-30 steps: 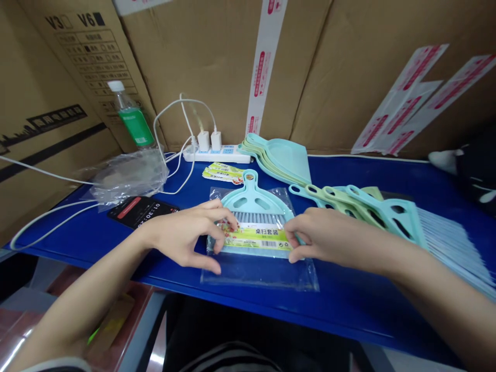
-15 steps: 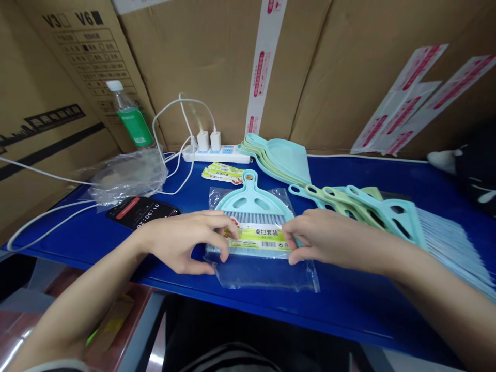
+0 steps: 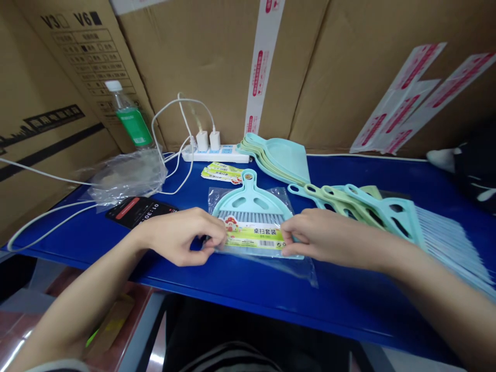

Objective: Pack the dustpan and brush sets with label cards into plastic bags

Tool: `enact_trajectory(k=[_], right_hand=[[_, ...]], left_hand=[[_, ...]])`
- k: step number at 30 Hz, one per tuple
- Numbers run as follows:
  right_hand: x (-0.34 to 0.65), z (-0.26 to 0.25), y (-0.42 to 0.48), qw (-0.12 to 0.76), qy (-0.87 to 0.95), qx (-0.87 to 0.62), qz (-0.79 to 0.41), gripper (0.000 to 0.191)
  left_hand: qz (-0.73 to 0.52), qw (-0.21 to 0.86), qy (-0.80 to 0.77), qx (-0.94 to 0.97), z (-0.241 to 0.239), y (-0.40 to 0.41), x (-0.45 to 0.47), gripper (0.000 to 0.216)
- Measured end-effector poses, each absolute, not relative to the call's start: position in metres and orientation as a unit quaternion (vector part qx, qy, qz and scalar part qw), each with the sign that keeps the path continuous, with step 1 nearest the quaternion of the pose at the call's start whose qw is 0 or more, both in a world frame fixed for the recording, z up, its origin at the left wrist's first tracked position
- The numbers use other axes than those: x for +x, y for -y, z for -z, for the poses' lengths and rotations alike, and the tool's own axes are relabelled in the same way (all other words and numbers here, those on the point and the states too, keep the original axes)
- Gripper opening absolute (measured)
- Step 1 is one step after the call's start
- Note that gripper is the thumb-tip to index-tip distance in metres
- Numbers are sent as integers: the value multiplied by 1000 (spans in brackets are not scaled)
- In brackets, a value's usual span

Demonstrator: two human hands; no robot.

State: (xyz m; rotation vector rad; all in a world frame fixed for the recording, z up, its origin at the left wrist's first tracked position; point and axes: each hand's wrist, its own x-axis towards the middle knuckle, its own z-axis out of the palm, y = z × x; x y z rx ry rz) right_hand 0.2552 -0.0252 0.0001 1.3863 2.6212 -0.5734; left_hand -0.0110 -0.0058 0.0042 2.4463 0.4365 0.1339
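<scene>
A light blue dustpan (image 3: 253,200) with a grey-bristled brush (image 3: 248,218) lies inside a clear plastic bag (image 3: 284,264) at the front of the table. Across its lower part is a yellow-green and white label card (image 3: 251,235) with a mushroom picture. My left hand (image 3: 188,236) is closed at the bag's left edge, thumb and fingers pinching the plastic. At the right end of the card, my right hand (image 3: 313,236) is closed on the bag's edge, its fingertips partly hidden. The bag's loose lower flap slants between the hands.
Stacked dustpans (image 3: 282,155) stand at the back, with several brushes (image 3: 360,206) on the right. Spare label cards (image 3: 220,173), a phone (image 3: 139,212), crumpled plastic (image 3: 127,175), a power strip (image 3: 217,154) with cables and a bottle (image 3: 134,124) surround the left side. Cardboard walls the back.
My left hand has moved slightly left off the card and closed its fingers on the bag's edge. The lower flap has been drawn up on the left side.
</scene>
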Motion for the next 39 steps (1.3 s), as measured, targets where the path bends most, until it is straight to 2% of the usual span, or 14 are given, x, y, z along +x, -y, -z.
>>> enact_trajectory(k=[4,7,9,11,14,19,23,32,34,37,39], right_hand=[[255,3,25,51,-868,461,179,19],[254,5,25,58,-866,468,169,18],[253,5,26,71,-862,473,165,18],[252,3,26,80,-860,475,168,17],[251,0,26,87,-860,472,171,18],[250,-1,26,44,-883,430,185,6],[251,0,26,21,-878,408,250,13],[259,-6,30,11,-891,367,267,35],[261,-7,33,21,-892,369,260,31],[261,-5,36,31,-902,369,220,12],[261,-3,35,31,-903,375,207,12]], left_hand=[[-39,280,-178,943,-1,7,-10,5],[-25,253,-164,953,2,7,-10,10],[-19,260,-158,953,2,6,-9,6],[-21,270,-158,949,1,5,-9,16],[-34,271,-164,948,-1,5,-8,18],[-33,268,-191,944,-3,5,-7,14],[-30,272,-203,940,-1,4,-7,17],[-27,280,-239,929,1,3,-9,11],[-21,271,-238,932,1,3,-9,12],[-22,260,-235,936,1,4,-8,11],[-30,266,-238,934,2,5,-8,8]])
